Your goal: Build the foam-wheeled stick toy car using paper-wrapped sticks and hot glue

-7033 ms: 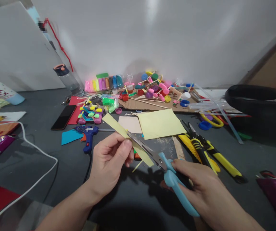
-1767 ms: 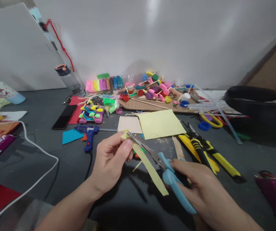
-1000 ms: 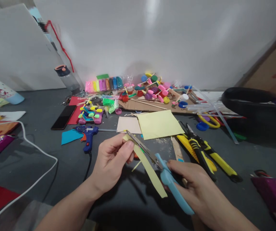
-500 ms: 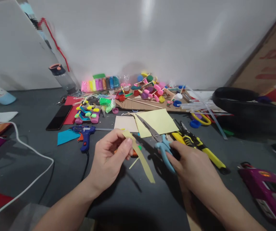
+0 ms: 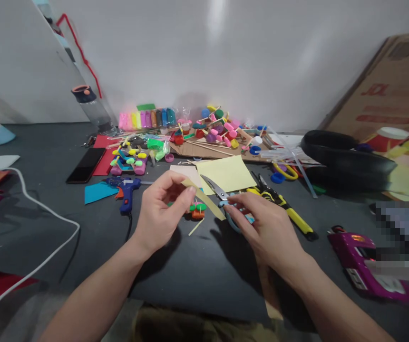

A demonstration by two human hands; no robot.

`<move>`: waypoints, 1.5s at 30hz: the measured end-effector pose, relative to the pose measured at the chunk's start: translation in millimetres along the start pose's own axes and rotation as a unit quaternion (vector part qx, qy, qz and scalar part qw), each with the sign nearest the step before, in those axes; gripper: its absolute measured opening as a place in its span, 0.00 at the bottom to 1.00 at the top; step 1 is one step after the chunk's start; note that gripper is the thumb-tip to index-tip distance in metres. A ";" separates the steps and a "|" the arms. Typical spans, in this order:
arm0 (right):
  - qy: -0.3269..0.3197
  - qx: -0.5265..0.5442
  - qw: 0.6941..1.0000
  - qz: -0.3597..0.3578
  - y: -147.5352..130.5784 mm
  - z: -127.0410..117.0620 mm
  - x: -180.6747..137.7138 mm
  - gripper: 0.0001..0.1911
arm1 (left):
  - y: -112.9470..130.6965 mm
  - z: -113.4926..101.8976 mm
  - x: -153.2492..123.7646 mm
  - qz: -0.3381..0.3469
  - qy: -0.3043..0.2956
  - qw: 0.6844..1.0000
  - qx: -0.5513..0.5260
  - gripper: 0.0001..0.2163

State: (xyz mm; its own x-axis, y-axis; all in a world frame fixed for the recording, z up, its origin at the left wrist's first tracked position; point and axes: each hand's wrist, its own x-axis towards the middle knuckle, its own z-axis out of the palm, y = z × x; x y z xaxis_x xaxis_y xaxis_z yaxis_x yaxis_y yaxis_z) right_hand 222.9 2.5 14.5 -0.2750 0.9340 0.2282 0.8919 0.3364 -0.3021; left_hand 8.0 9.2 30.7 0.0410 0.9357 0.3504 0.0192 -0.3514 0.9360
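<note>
My left hand (image 5: 165, 209) pinches one end of a pale yellow paper strip (image 5: 209, 203) between thumb and forefinger. The strip slants down to the right, its far end close to my right fingertips. Closed about the light blue handles of a pair of scissors is my right hand (image 5: 265, 223), which partly hides them. The scissors' blades (image 5: 214, 187) point away to the left, slightly parted, over the edge of a yellow paper sheet (image 5: 228, 173). Below the strip are a small orange piece with green discs (image 5: 198, 212) and a thin paper sliver (image 5: 196, 227).
A blue glue gun (image 5: 128, 194) and a phone (image 5: 86, 165) lie left. Behind are clay packs (image 5: 147, 119) and colourful small models (image 5: 222, 133) on cardboard. Yellow-black pliers (image 5: 293, 216), a black rounded object (image 5: 347, 156) and a purple toy car (image 5: 361, 261) are right. A white cable (image 5: 53, 223) curves left.
The scissors have come lower and further left with my right hand, whose fingertips are nearer the strip's free end. The strip now slants more flatly. The view has shifted slightly.
</note>
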 end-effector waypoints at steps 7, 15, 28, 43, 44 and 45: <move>0.002 0.352 0.935 -0.040 -26.2 -14.5 1.0 0.10 | 0.5 5.5 -2.2 0.024 -0.143 0.986 0.083 0.04; 0.052 0.397 0.915 0.059 -1.9 12.1 12.1 0.13 | 1.7 -44.2 12.3 -0.019 -0.257 0.884 0.391 0.22; 0.034 0.410 0.908 0.083 10.2 19.9 9.1 0.15 | -38.3 -52.8 -2.1 -0.113 -0.259 0.881 0.379 0.14; 0.024 0.438 0.894 0.089 10.8 13.6 6.0 0.16 | -31.4 -37.7 3.1 -0.398 -0.108 0.910 -0.055 0.18; 0.023 0.442 0.892 0.092 9.8 14.2 5.6 0.16 | -31.3 -34.5 0.5 -0.390 -0.102 0.913 -0.067 0.18; 0.020 0.446 0.889 0.096 8.6 15.0 5.0 0.16 | -31.4 -31.3 -2.0 -0.378 -0.096 0.918 -0.076 0.19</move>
State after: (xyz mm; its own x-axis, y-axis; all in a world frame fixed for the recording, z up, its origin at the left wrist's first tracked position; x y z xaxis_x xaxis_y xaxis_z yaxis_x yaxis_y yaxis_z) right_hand 223.9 11.9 -0.9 -0.1199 0.9854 0.1205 0.2755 0.1497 -0.9496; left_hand -23.9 19.4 1.6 0.2485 0.8822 -0.3999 -0.0249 0.4186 0.9078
